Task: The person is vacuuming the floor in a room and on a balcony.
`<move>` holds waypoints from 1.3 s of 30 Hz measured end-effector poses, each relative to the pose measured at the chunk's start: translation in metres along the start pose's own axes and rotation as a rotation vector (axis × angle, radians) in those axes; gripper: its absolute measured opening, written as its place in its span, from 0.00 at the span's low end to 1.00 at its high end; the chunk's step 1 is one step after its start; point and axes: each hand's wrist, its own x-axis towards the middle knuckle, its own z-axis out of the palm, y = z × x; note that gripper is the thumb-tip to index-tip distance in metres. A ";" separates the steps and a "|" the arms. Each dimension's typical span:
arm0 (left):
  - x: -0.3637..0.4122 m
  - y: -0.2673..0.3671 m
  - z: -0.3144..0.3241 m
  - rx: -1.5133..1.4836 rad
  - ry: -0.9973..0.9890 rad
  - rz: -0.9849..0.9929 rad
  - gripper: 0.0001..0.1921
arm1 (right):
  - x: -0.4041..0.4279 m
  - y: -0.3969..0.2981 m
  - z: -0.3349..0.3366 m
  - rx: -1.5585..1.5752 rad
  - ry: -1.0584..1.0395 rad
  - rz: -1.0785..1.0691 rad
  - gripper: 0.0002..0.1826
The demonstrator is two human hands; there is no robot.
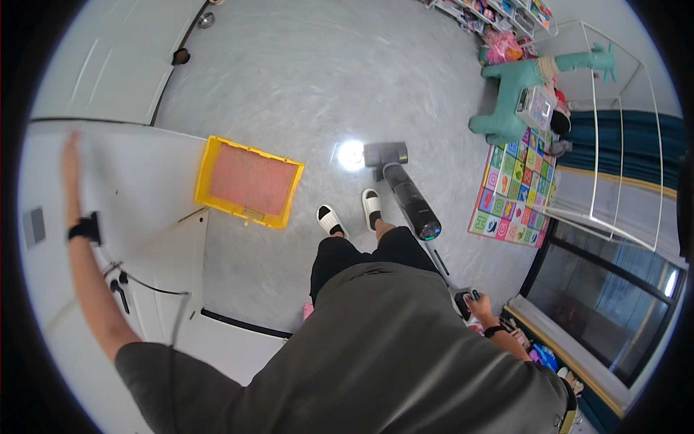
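Observation:
My right hand (480, 309) grips the handle of an upright cordless floor cleaner (413, 202) at my right side. Its wide floor head (385, 154) lies flat on the grey floor ahead of my feet, casting a bright patch of light to its left. A lit display shows on top of the dark body. My left hand (71, 163) is stretched far out to the left, seen edge-on and blurred before the white wall. No object shows in it, but its fingers cannot be made out. A black strap circles that wrist.
A yellow plastic crate (293, 192) with a pinkish inside stands left of my slippers (372, 205). To the right are an alphabet play mat (509, 203), a teal giraffe figure (512, 97) and a white metal frame (595, 141). Toy shelves (501, 16) stand at the far right.

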 end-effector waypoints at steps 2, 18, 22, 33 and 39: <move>-0.116 0.133 0.126 -0.310 -0.504 -0.121 0.26 | -0.015 0.005 -0.035 -0.087 0.033 0.063 0.20; -0.988 0.637 0.021 -0.788 -0.915 -2.077 0.17 | 0.229 -0.193 -0.177 -0.864 -0.033 -1.023 0.20; -0.905 0.695 0.045 -0.765 -0.540 -1.406 0.16 | 0.251 -0.308 -0.117 -0.837 -0.034 -1.316 0.18; -0.865 0.919 -0.043 -0.553 -0.524 -1.602 0.18 | 0.192 -0.551 0.077 -0.426 -0.368 -1.063 0.26; -1.005 1.002 -0.042 -1.209 -0.558 -1.817 0.06 | 0.247 -0.544 0.135 -0.358 -0.198 -1.275 0.23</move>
